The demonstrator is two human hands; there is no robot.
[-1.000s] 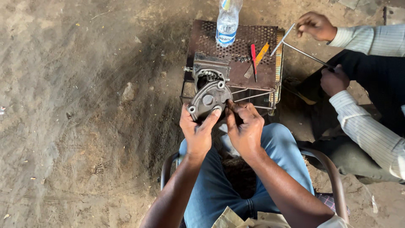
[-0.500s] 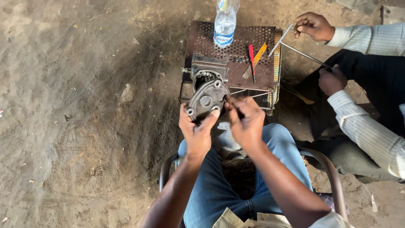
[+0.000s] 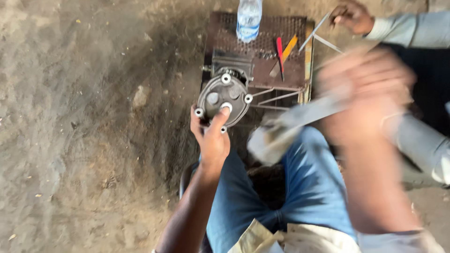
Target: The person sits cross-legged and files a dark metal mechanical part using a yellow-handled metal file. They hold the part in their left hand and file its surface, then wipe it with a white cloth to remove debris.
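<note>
Gripping the metal cover by its near edge, the left hand bears something heavy, stiff; right hand too blurred to tell.

We see the right hand only as a smear; its grip on the pale strip stays unreadable. The water bottle is cropped at the top edge.

Your left hand holds a grey metal cover. Your jeans are blue. Beyond: a rusty brown perforated stand, a red screwdriver, a clear bottle.
</note>
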